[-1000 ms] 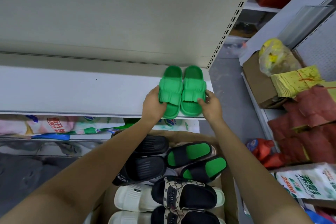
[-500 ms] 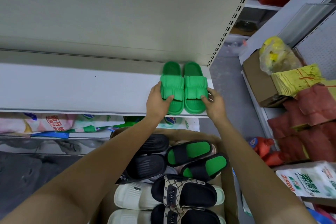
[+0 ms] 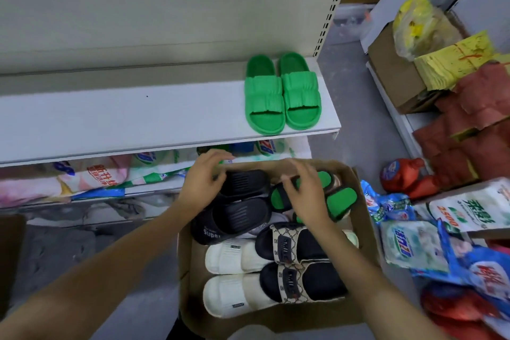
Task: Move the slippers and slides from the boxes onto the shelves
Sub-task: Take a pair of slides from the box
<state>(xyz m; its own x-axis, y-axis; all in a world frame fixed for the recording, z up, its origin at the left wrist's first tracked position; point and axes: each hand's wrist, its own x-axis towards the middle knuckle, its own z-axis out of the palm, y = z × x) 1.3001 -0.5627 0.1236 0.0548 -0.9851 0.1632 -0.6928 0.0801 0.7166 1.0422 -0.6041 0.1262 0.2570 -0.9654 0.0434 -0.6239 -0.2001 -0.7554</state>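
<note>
Green slides [image 3: 282,92] paired on shelf [image 3: 116,119], others in box [image 3: 361,188]

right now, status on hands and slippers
Left hand over the black slides, right hand over the black-and-green pair, neither gripping. Green slippers on shelf. Box full, nothing blocking.

Both hands, left [image 3: 199,183] and right [image 3: 306,196], reach forward (fingers loosely curled, holding nothing).
</note>
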